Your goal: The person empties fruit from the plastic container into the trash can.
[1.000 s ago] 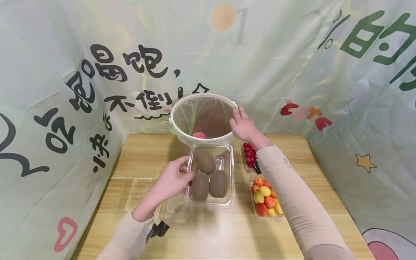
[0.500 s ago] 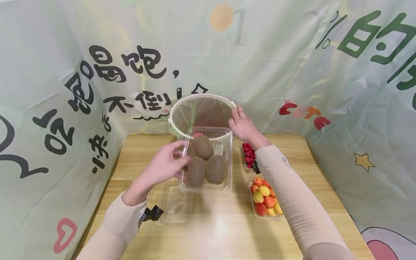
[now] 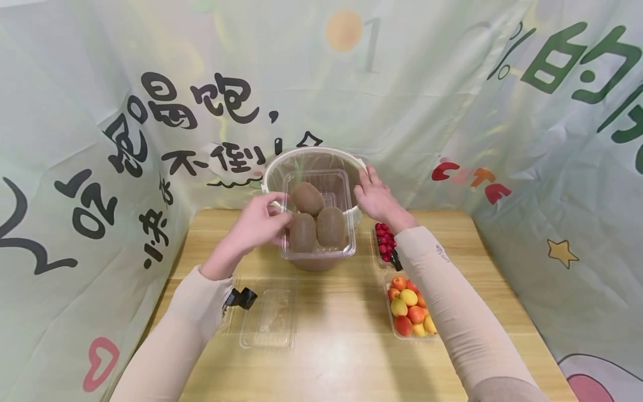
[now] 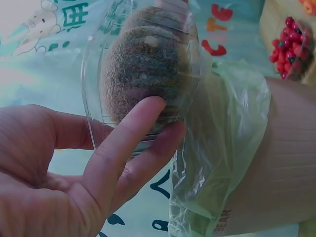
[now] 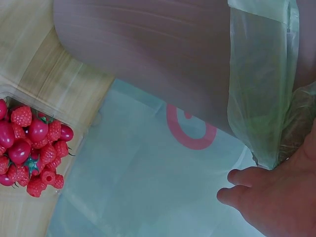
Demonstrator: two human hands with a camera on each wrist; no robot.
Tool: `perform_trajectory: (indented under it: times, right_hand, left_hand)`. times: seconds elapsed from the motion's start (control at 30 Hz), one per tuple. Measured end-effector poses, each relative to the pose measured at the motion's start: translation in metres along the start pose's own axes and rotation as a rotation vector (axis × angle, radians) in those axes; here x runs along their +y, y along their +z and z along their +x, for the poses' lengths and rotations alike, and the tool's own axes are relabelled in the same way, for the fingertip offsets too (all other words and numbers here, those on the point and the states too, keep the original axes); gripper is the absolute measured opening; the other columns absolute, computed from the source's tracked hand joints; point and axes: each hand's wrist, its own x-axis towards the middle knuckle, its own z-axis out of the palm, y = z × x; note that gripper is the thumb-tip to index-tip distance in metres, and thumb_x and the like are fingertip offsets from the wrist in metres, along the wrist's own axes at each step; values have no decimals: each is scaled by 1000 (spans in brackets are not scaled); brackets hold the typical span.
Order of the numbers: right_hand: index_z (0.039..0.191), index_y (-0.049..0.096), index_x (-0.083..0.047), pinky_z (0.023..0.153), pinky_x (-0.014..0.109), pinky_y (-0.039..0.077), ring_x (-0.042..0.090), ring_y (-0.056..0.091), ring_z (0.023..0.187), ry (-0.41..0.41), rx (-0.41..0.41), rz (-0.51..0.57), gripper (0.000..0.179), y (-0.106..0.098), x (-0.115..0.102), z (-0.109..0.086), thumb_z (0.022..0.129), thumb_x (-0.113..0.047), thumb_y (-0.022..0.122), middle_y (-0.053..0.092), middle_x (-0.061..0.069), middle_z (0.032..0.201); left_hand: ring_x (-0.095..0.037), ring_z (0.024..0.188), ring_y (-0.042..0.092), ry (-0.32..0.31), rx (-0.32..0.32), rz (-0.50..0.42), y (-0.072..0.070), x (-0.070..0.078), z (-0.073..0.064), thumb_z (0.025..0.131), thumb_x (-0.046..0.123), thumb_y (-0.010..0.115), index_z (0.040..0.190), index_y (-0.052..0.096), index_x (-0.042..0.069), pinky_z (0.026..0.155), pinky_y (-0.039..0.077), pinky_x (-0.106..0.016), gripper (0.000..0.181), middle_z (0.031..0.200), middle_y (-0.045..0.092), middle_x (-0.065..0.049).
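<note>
My left hand (image 3: 258,223) holds a clear plastic fruit box (image 3: 317,255) by its left side, thumb and fingers pinching the wall. Inside lie three brown fuzzy kiwis (image 3: 330,228). In the left wrist view one kiwi (image 4: 148,64) shows through the ribbed plastic above my fingers (image 4: 126,131). The box is tilted and overlaps the front of the bin (image 3: 313,264), whose white rim (image 3: 316,149) is lined with a thin greenish bag (image 5: 259,74). On the rim's right side, my right hand (image 3: 379,200) grips the edge, partly hidden by the bag in its wrist view.
Right of the bin sits a box of raspberries and small red tomatoes (image 5: 37,143). Nearer me is a box of red and yellow fruit (image 3: 409,307). A clear plastic tray (image 3: 269,315) lies on the wooden table (image 3: 346,357) at left front. Printed cloth walls (image 3: 402,111) surround the table.
My left hand has carried the box of kiwis forward and up, from in front of the bin to over its opening. The pink object inside the bin is now hidden. My right hand stays on the rim.
</note>
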Motion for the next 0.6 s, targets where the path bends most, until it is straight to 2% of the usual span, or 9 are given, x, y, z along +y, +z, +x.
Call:
perform_trajectory:
  times: [0.1, 0.27, 0.47, 0.6]
  right_hand:
    - [170, 0, -9, 131, 63, 5, 41, 0, 164, 0, 4, -1, 71, 0, 1, -1, 109, -40, 19, -11, 17, 178]
    - [170, 1, -7, 131, 64, 6, 40, 0, 165, -6, 4, -6, 72, 0, 2, 0, 109, -41, 19, -10, 18, 178]
    - [170, 2, -6, 132, 63, 7, 40, 0, 165, -9, 7, -10, 71, 1, 2, 1, 110, -40, 21, -10, 17, 178]
    - [170, 2, -6, 131, 65, 5, 40, -1, 165, -4, -4, -17, 71, 0, 0, 0, 110, -40, 20, -10, 17, 178]
  left_hand:
    - [-18, 61, 73, -6, 11, 5, -2, 1, 8, 98, 2, 58, 153, 47, -2, 63, 66, -38, 56, 107, 73, -30]
    - [-17, 63, 72, -20, 38, 35, -7, 3, 19, 98, 3, 57, 152, 48, 0, 64, 66, -37, 55, 107, 73, -26]
    - [-14, 58, 68, -13, 69, 17, -12, 5, 30, 96, 2, 55, 150, 49, -2, 62, 65, -33, 55, 85, 70, -14]
    - [-11, 53, 66, 0, 91, 46, -16, 7, 42, 95, 2, 56, 148, 52, -3, 58, 62, -28, 54, 83, 71, -12]
